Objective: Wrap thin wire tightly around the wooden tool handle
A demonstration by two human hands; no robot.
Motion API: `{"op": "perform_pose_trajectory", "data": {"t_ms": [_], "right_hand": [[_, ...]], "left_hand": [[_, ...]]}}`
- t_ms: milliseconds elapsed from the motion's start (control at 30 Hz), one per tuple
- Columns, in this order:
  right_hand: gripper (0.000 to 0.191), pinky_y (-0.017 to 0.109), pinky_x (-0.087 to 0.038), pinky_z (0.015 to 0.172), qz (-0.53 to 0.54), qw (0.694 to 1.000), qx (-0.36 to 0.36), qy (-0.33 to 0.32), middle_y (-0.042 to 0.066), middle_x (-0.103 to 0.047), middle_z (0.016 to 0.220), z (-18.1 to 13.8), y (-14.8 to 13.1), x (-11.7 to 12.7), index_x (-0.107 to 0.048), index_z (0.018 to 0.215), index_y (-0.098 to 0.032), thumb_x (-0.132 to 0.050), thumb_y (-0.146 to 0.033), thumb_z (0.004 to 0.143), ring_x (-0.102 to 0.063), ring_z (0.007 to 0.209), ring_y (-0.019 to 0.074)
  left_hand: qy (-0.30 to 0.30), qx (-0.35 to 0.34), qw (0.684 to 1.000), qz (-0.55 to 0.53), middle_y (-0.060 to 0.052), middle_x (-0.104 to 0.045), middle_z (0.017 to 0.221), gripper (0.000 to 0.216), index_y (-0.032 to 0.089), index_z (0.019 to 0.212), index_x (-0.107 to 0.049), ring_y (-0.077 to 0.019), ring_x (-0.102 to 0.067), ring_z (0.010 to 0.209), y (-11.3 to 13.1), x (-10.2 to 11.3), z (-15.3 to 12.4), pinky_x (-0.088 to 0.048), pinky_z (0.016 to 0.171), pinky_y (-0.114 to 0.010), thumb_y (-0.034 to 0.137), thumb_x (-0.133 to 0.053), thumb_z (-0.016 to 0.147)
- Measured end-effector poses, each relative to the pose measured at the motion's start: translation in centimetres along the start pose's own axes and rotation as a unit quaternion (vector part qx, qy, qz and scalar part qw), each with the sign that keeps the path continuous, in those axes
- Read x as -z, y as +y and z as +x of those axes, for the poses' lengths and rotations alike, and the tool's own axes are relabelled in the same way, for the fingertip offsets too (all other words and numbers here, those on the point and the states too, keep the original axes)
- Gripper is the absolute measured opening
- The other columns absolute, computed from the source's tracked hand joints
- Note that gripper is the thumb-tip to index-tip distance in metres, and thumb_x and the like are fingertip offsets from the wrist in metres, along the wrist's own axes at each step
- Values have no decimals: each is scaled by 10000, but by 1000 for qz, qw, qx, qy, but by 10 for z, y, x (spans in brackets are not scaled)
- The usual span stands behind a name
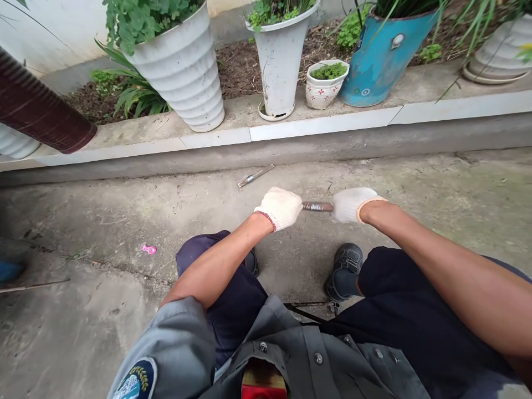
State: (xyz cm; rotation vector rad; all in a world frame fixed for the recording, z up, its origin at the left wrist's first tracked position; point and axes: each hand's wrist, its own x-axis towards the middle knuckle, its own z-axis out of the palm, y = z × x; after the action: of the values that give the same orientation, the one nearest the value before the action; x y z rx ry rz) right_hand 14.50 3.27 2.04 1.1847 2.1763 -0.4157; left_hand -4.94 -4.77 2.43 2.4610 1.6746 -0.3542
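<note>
Both my hands wear white knit work gloves. My left hand (280,208) is closed around one end of a short brown stick (317,206), whose middle has pale, silvery wire-like turns wound on it. At the stick's other end is my right hand (352,205), closed and slightly blurred, its fingers mostly hidden. The stick lies level between the two fists, above the concrete. Beyond my left hand, a thin stick with a similar silvery binding (256,175) rests on the ground.
A low ledge (320,126) runs across the front, bearing white pots (178,72), a small flowered pot (322,91) and a blue planter (380,61). At left are a brown ribbed pot (45,105) and a small pink object (149,249) on the concrete. My shoes (347,266) flank the work.
</note>
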Motion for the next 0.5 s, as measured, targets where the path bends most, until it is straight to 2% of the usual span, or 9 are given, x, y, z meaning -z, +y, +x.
{"op": "perform_pose_trajectory", "data": {"t_ms": [67, 133, 267, 367, 500], "right_hand": [[268, 426, -457, 778, 31, 999, -30, 28, 273, -748, 1060, 6, 4, 10, -707, 950, -134, -549, -350, 948, -725, 968, 369], [400, 425, -449, 787, 68, 995, -24, 73, 267, -746, 1082, 7, 5, 18, -701, 1034, -142, -476, -474, 1018, -715, 973, 365], [457, 334, -444, 709, 163, 977, 47, 131, 138, -749, 896, 3, 1, 23, -662, 1016, -192, -488, -615, 1025, -692, 776, 251], [416, 282, -460, 649, 256, 957, 110, 86, 62, -737, 801, -8, 0, 21, -649, 995, -202, -577, -612, 988, -673, 677, 189], [375, 268, -503, 656, 304, 934, 182, -52, 72, -754, 830, -28, 6, 22, -656, 906, -185, -663, -559, 939, -675, 673, 167]], "left_hand": [[4, 0, 1000, -15, -205, -789, 913, 401, 79, 1030, -823, -333, -786, 866, 3, -2, -1, -567, 780, -406, 290, -484, 1069], [14, -5, 1000, -23, -204, -799, 952, 452, 86, 1033, -820, -327, -791, 889, 4, -5, -1, -574, 786, -398, 323, -440, 1097], [29, 7, 999, -34, -190, -806, 1024, 423, 100, 1058, -812, -304, -791, 943, -2, -9, 1, -573, 833, -384, 291, -438, 1104], [34, 31, 998, -44, -172, -806, 1036, 382, 110, 1082, -813, -288, -779, 975, -9, -10, 6, -571, 864, -375, 245, -455, 1089], [58, 42, 995, -71, -150, -809, 1046, 332, 145, 1060, -822, -265, -770, 961, -18, -5, 11, -570, 867, -366, 268, -513, 1077]]}}
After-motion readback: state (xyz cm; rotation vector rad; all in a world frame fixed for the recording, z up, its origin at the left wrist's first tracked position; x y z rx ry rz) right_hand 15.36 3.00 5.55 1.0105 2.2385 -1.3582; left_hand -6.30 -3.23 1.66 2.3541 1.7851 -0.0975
